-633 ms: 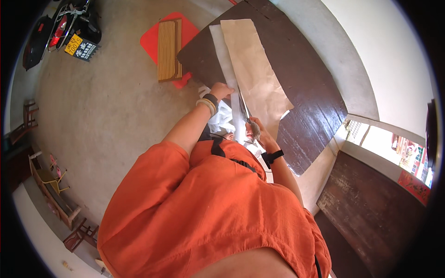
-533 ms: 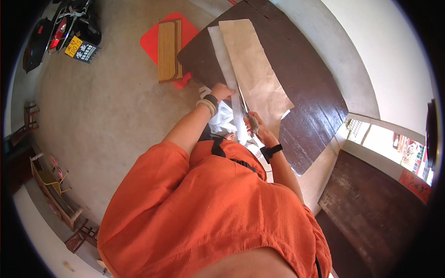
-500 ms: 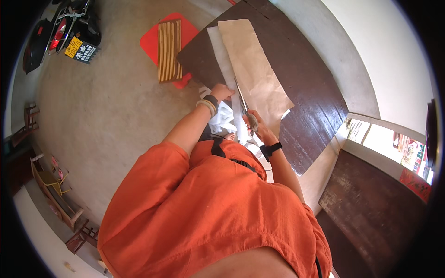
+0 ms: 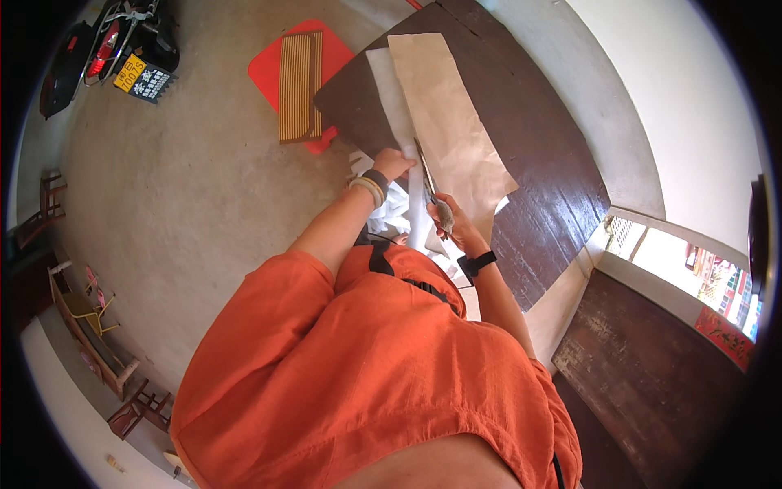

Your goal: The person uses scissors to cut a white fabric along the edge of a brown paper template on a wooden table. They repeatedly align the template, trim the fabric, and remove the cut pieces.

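Observation:
A long strip of white sheet material (image 4: pixel 384 77) lies along the left side of a brown paper piece (image 4: pixel 444 106) on the dark table. My left hand (image 4: pixel 394 164) is closed on the white sheet's left edge, fingertips pinching it. In my right hand (image 4: pixel 461 225) is a pair of scissors (image 4: pixel 428 175), its long blades pointing away from me along the line between white sheet and brown paper. Wrapping or cloth seems to cover the scissors' handles. The lower end of the white sheet hangs off the table's near edge, toward my lap.
The dark wooden table (image 4: pixel 554 155) stretches to the right. Beyond its left corner stands a red stool (image 4: pixel 265 77) bearing a striped slatted panel (image 4: pixel 300 90). Crumpled white pieces (image 4: pixel 391 213) hang or lie below my left hand. A motorcycle (image 4: pixel 122 53) stands at the far left.
Both hands keep nearly the same places on sheet and scissors. The whole view has shifted slightly; any movement of the blades is too small to make out.

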`<action>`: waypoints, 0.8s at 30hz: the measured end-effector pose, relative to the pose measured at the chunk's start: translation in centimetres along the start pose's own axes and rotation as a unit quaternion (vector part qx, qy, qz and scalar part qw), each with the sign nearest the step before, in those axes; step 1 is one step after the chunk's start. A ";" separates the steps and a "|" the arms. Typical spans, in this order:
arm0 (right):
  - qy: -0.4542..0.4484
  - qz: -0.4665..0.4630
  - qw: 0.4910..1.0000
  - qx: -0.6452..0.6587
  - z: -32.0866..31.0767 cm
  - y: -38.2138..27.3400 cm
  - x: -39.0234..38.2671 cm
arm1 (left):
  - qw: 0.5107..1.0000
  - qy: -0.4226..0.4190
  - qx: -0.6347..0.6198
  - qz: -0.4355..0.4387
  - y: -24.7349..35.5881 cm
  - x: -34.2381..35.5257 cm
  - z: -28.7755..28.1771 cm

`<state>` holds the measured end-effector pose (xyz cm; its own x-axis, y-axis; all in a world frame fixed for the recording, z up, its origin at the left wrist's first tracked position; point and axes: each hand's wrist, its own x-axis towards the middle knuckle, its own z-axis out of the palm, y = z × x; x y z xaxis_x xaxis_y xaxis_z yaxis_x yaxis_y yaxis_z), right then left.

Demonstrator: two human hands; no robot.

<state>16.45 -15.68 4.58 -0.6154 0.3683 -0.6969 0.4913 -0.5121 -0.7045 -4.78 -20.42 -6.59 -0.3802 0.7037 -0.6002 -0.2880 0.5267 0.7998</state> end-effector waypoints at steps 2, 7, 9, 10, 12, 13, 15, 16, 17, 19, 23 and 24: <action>-0.025 0.018 0.998 0.056 0.0 0.5 -0.3 | 1.000 0.007 -0.001 0.008 0.0 -0.1 -0.2; -0.025 0.040 0.997 0.067 -0.3 0.3 -0.6 | 0.999 -0.006 0.044 -0.004 0.8 -0.8 -0.5; -0.022 0.037 0.996 0.078 -0.3 -0.4 0.0 | 0.997 0.002 0.080 -0.008 1.1 -0.9 -0.3; -0.011 0.037 0.998 0.047 -0.2 -0.8 0.2 | 0.996 0.004 0.088 -0.008 1.2 -0.9 -0.2; 0.014 0.035 0.999 -0.020 0.0 -1.2 0.4 | 0.993 0.003 0.117 0.004 1.2 -0.8 -0.1; 0.019 0.029 0.999 -0.028 0.1 -1.4 0.5 | 0.990 0.001 0.139 0.015 1.3 -0.7 -0.2; 0.030 0.018 0.998 -0.056 0.2 -1.2 0.3 | 0.988 -0.004 0.151 0.025 1.2 -0.7 -0.4; 0.018 0.008 0.999 -0.034 0.1 -1.0 0.1 | 0.990 -0.006 0.142 0.024 1.2 -0.7 -0.5; 0.001 0.003 1.000 -0.016 -0.2 -0.8 0.0 | 0.991 -0.007 0.133 0.023 1.1 -0.7 -0.6; -0.029 0.005 1.000 0.004 -0.8 -0.4 -0.2 | 0.997 -0.005 0.078 0.008 0.8 -0.8 -0.9; -0.064 -0.014 0.998 0.024 -0.8 0.0 0.1 | 0.997 -0.026 0.072 -0.003 -0.6 -0.3 -1.0; -0.054 -0.013 0.998 0.015 -0.6 -0.3 0.4 | 0.996 -0.035 0.076 -0.005 -0.9 0.1 -1.0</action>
<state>16.43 -14.87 4.42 -0.6919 0.2971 -0.6580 0.4558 -0.5269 -0.7173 -5.43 -21.33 -7.39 -0.3135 0.7276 -0.6102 -0.1531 0.5955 0.7887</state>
